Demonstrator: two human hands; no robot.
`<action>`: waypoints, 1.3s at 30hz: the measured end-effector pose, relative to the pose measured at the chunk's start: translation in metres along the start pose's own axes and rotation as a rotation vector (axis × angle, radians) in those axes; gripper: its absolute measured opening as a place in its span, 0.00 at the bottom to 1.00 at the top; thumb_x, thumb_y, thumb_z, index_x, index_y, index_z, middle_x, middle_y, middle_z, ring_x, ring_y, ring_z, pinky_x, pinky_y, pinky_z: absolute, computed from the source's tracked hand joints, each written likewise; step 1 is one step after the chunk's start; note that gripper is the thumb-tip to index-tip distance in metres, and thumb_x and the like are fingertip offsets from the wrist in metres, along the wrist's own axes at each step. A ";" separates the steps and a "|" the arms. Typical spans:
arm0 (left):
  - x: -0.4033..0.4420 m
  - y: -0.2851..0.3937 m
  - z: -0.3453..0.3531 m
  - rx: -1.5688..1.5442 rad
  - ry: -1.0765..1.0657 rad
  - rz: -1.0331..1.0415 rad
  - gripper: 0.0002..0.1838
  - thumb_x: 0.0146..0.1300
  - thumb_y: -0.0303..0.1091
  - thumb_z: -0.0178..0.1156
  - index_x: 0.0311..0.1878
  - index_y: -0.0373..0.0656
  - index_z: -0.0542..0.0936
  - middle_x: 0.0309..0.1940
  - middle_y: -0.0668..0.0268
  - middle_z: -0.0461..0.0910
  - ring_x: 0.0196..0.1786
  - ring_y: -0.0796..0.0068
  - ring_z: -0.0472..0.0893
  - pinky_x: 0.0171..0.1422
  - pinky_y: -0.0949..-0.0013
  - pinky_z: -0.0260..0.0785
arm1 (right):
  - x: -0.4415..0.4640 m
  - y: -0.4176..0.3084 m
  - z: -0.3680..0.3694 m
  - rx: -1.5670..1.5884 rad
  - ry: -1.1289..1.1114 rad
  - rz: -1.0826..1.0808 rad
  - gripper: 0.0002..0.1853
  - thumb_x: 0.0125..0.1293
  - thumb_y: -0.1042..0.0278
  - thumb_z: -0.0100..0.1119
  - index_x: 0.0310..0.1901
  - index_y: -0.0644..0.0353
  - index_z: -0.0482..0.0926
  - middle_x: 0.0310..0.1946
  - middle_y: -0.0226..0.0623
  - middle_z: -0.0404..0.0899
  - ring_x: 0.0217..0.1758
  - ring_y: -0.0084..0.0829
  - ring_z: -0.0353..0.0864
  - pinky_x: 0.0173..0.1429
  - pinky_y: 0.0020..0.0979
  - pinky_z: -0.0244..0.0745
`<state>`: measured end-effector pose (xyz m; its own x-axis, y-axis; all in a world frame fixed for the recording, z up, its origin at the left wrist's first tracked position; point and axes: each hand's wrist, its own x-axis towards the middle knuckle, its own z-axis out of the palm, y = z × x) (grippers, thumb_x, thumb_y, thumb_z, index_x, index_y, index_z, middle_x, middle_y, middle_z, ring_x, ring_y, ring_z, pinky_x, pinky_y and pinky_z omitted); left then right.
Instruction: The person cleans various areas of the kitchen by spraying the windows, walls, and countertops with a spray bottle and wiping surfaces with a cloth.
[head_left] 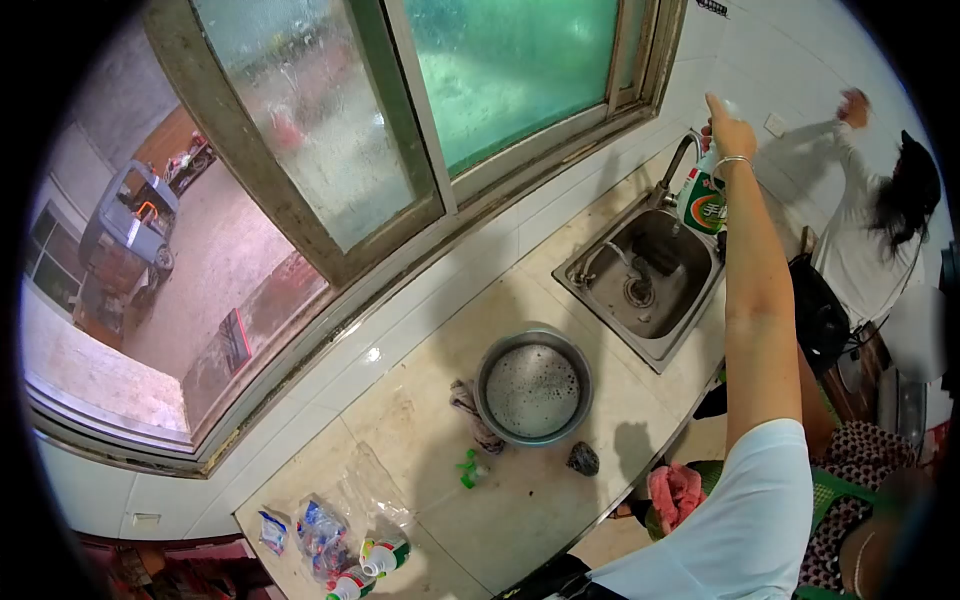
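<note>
My right arm reaches across the counter past the sink. My right hand [733, 135], with a bracelet at the wrist, is closed at the top of a white and green detergent bottle [703, 202]. The bottle stands upright at the sink's far corner, partly hidden by my forearm. A small clear thing shows beside my fingers, too faint to name. The steel sink [570, 272] has a faucet [672, 178] at its back edge. On the counter, a metal basin [484, 400] holds foamy water. My left hand is out of view.
A dark cloth [472, 415], a green spray nozzle [468, 469] and a black bundle [583, 459] lie around the basin. Bottles [384, 555] and plastic packaging [320, 530] sit at the counter's near-left end. Another person [865, 265] in white stands at right, one hand raised.
</note>
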<state>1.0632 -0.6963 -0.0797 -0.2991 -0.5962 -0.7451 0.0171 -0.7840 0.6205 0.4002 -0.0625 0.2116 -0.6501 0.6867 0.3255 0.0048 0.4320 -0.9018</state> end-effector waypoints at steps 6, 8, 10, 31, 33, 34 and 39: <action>0.005 0.000 -0.016 -0.028 -0.016 -0.014 0.09 0.62 0.35 0.51 0.28 0.42 0.71 0.23 0.68 0.72 0.27 0.71 0.74 0.32 0.68 0.69 | -0.005 0.008 0.001 0.046 -0.063 0.012 0.31 0.55 0.39 0.64 0.30 0.69 0.79 0.19 0.40 0.80 0.20 0.29 0.80 0.27 0.30 0.74; 0.006 0.001 -0.027 -0.043 -0.028 -0.017 0.08 0.62 0.34 0.52 0.28 0.42 0.71 0.23 0.68 0.72 0.26 0.71 0.74 0.31 0.69 0.69 | -0.018 0.013 0.006 0.131 -0.154 0.042 0.29 0.55 0.41 0.65 0.29 0.68 0.79 0.19 0.39 0.80 0.19 0.29 0.79 0.26 0.31 0.73; 0.009 0.002 -0.044 -0.063 -0.038 -0.018 0.08 0.61 0.33 0.52 0.28 0.42 0.70 0.23 0.68 0.71 0.26 0.72 0.73 0.30 0.69 0.68 | -0.034 0.019 0.011 0.218 -0.249 0.076 0.28 0.55 0.42 0.67 0.27 0.67 0.78 0.19 0.38 0.79 0.18 0.29 0.77 0.25 0.31 0.73; 0.078 0.096 -0.290 -0.169 -0.582 0.390 0.21 0.67 0.48 0.51 0.51 0.40 0.76 0.51 0.62 0.78 0.51 0.64 0.78 0.59 0.58 0.71 | -0.639 -0.016 -0.174 0.441 -1.095 -0.058 0.20 0.63 0.56 0.65 0.52 0.59 0.79 0.33 0.28 0.83 0.20 0.16 0.72 0.24 0.20 0.69; 0.062 0.099 -0.276 -0.196 -0.427 0.352 0.20 0.69 0.47 0.49 0.51 0.40 0.77 0.51 0.62 0.78 0.51 0.64 0.78 0.60 0.60 0.70 | -0.674 -0.014 -0.205 0.397 -1.184 0.024 0.14 0.64 0.59 0.64 0.44 0.58 0.79 0.29 0.29 0.82 0.20 0.17 0.75 0.24 0.21 0.70; 0.061 0.108 -0.269 -0.210 -0.309 0.304 0.19 0.71 0.45 0.47 0.51 0.40 0.77 0.51 0.62 0.78 0.51 0.63 0.79 0.61 0.63 0.70 | -0.711 -0.011 -0.246 0.350 -1.243 0.048 0.14 0.64 0.58 0.65 0.44 0.58 0.79 0.28 0.28 0.81 0.20 0.16 0.75 0.24 0.21 0.70; 0.146 0.084 -0.270 -0.150 -0.424 0.104 0.17 0.70 0.46 0.53 0.49 0.43 0.77 0.51 0.65 0.79 0.49 0.69 0.78 0.53 0.71 0.74 | -0.804 0.040 -0.386 0.149 -1.187 -0.077 0.16 0.62 0.52 0.67 0.42 0.56 0.78 0.20 0.26 0.75 0.20 0.18 0.75 0.26 0.25 0.70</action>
<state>1.2790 -0.8959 -0.2021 -0.6518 -0.5742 -0.4954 0.1965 -0.7588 0.6210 1.2159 -0.3717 0.0238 -0.9404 -0.3397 -0.0141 -0.1023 0.3223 -0.9411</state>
